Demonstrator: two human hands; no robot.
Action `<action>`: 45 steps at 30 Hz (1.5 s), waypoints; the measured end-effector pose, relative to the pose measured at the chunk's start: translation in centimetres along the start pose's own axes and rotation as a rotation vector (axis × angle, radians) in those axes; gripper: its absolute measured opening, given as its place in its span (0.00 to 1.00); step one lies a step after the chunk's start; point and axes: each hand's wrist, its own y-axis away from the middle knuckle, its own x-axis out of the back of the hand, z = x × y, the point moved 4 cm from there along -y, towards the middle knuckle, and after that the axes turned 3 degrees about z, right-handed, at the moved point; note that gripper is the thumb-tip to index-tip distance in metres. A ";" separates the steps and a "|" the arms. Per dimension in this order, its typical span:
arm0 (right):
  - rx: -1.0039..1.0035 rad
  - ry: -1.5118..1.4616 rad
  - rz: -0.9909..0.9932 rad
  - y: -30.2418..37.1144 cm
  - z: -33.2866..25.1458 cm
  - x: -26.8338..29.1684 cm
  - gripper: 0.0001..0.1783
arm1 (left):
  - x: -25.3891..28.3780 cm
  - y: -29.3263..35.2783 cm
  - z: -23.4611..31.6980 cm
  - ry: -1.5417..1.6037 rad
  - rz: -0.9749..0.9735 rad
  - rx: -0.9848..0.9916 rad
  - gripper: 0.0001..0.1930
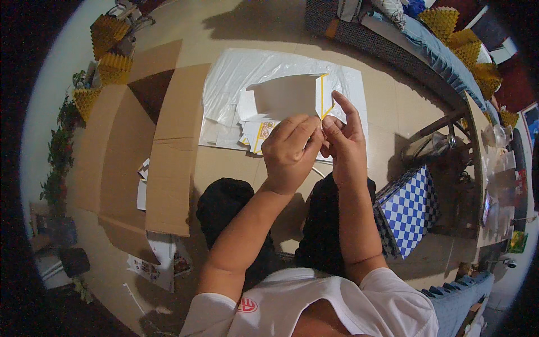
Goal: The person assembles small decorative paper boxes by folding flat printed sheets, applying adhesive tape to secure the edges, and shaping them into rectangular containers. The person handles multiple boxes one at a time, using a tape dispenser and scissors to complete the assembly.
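Note:
In front of me is a partly folded white paper box (286, 96) with yellow edging, its plain inside facing up. My left hand (291, 147) pinches the near right corner of the box between thumb and fingers. Close beside it, my right hand (347, 135) grips the same corner, thumb against the flap and index finger stretched up past the yellow edge. The fingertips of both hands almost meet there, and the exact fold under them is hidden. Below the box lie flat printed card pieces (264, 133) on a plastic-covered white sheet (224, 73).
A large open cardboard box (171, 168) stands on my left with white card pieces inside. To my right are a blue-and-white checkered folded item (412, 205) and a wooden table (474, 168) holding containers. A sofa or bed (404, 48) runs along the far right.

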 end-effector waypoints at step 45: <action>0.584 0.321 0.022 -0.6 -2.3 4.2 0.19 | 0.5 -1.4 0.1 0.291 -0.141 0.110 0.08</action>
